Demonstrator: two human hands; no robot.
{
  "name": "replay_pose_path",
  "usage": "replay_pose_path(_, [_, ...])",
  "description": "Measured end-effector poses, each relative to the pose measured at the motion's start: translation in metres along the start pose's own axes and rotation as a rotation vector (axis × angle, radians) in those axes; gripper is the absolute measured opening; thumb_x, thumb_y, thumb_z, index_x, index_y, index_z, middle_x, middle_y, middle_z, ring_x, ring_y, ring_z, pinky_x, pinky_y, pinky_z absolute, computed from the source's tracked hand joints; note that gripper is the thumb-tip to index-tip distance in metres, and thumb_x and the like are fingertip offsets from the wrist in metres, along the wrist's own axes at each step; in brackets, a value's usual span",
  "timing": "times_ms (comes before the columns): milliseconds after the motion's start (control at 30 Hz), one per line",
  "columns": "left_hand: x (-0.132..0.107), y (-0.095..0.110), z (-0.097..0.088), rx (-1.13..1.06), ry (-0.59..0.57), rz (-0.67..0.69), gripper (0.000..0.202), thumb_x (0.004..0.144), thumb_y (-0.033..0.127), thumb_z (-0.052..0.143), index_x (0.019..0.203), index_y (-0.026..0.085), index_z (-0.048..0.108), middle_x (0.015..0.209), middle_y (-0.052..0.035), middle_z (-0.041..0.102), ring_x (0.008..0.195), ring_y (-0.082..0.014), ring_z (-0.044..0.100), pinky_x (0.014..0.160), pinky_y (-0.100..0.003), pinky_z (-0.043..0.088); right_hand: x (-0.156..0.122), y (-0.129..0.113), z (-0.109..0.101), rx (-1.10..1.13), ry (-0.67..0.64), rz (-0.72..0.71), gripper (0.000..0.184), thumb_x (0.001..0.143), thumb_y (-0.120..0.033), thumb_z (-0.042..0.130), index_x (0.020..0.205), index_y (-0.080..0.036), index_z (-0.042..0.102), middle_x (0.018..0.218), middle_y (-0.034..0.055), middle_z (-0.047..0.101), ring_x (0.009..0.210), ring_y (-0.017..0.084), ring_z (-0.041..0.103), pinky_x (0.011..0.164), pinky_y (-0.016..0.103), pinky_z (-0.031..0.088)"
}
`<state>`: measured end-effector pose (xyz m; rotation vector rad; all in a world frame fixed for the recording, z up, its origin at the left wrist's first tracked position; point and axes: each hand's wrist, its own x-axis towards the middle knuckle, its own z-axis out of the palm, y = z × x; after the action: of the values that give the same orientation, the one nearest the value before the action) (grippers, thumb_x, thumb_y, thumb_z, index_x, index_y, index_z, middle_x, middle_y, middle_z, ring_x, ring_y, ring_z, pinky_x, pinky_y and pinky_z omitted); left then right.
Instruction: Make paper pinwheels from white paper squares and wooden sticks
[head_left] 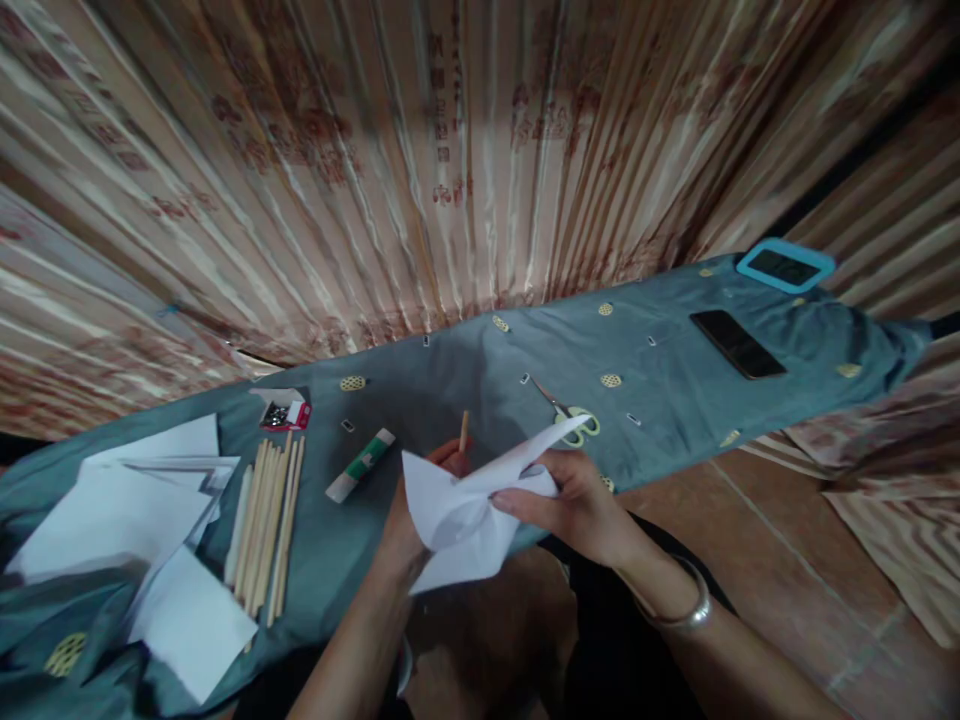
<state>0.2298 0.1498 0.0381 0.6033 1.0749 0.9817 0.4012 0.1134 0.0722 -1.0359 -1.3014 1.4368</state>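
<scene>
At the left end of the bench (465, 375), covered in blue-green cloth, lies a loose pile of white sheets (112, 510), with a single sheet (195, 625) by the near edge. Beside them a row of wooden sticks (264, 525) runs toward the near edge, and a small open box of metal pieces (283, 412) sits beyond, closer to the far edge. A green-and-white tube (361, 466) lies slantwise between the sticks and the hands.

The left hand (405, 530) is partly hidden by paper; its fingers appear closed around a lone stick (464, 430) that pokes up, though its hold on the paper cannot be told. The folded paper (469, 535) is held over the bench's near edge, around its middle. The right hand (574, 500) pinches it between thumb and fingers at a rolled fold. It should be light, limp and easily creased or torn, so a gentle pinch at the folded layers likely suits it better than the loose flaps; the stick looks stiff and light, best taken by its shaft.

Scissors (561, 410) lie just past the right hand. Toward the right end rest a dark phone (737, 343) and, at the far corner, a blue-framed device (785, 267).
</scene>
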Motion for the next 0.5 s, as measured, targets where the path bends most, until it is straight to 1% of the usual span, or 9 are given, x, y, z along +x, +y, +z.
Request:
replay_pose_path(67, [-0.005, 0.005, 0.001, -0.042, 0.003, -0.015, 0.049, 0.046, 0.042, 0.093, 0.084, 0.014, 0.078, 0.058, 0.0002, 0.063, 0.050, -0.0102, 0.053, 0.046, -0.020, 0.039, -0.003, -0.005, 0.000, -0.123, -0.010, -0.056, 0.015, 0.083, -0.030, 0.072, 0.088, -0.016, 0.075, 0.072, 0.0003, 0.069, 0.058, 0.009, 0.056, 0.050, 0.018, 0.042])
replay_pose_path(133, [-0.009, 0.007, 0.003, -0.088, -0.017, -0.028, 0.047, 0.042, 0.042, 0.094, 0.076, 0.014, 0.078, 0.053, 0.0016, 0.060, 0.047, -0.0083, 0.049, 0.044, -0.019, 0.036, -0.005, -0.008, 0.000, -0.201, -0.029, -0.119, 0.012, 0.086, -0.028, 0.069, 0.088, -0.017, 0.075, 0.076, 0.0009, 0.071, 0.059, 0.009, 0.058, 0.050, 0.019, 0.042])
replay_pose_path(267, [-0.014, 0.005, 0.009, -0.110, -0.049, -0.076, 0.040, 0.043, 0.038, 0.095, 0.070, 0.014, 0.077, 0.051, 0.0020, 0.058, 0.045, -0.0068, 0.046, 0.044, -0.019, 0.033, -0.011, -0.008, -0.005, -0.323, -0.025, -0.241, 0.010, 0.090, -0.024, 0.064, 0.093, -0.019, 0.072, 0.087, 0.0027, 0.073, 0.073, 0.012, 0.065, 0.061, 0.022, 0.049])
replay_pose_path(367, [-0.019, 0.003, 0.011, -0.087, -0.050, -0.085, 0.039, 0.045, 0.039, 0.095, 0.069, 0.014, 0.077, 0.051, 0.0025, 0.057, 0.045, -0.0058, 0.044, 0.044, -0.019, 0.031, -0.014, -0.006, -0.010, -0.404, -0.036, -0.324, 0.011, 0.092, -0.019, 0.060, 0.098, -0.020, 0.068, 0.092, 0.0031, 0.072, 0.084, 0.014, 0.066, 0.074, 0.026, 0.052])
replay_pose_path(433, [-0.022, 0.004, 0.011, -0.063, -0.078, -0.066, 0.035, 0.049, 0.039, 0.093, 0.068, 0.015, 0.078, 0.054, 0.0024, 0.056, 0.046, -0.0055, 0.043, 0.045, -0.019, 0.031, -0.014, -0.006, -0.012, -0.462, -0.035, -0.393, 0.012, 0.093, -0.017, 0.057, 0.101, -0.020, 0.066, 0.093, 0.0031, 0.071, 0.086, 0.015, 0.065, 0.078, 0.028, 0.051])
replay_pose_path(500, [-0.025, 0.005, 0.011, -0.043, -0.095, -0.046, 0.030, 0.051, 0.038, 0.092, 0.067, 0.016, 0.078, 0.060, 0.0010, 0.059, 0.050, -0.0062, 0.044, 0.047, -0.019, 0.032, -0.013, -0.006, -0.013, -0.525, -0.016, -0.455, 0.012, 0.093, -0.016, 0.056, 0.101, -0.019, 0.065, 0.091, 0.0031, 0.071, 0.085, 0.015, 0.065, 0.077, 0.029, 0.050])
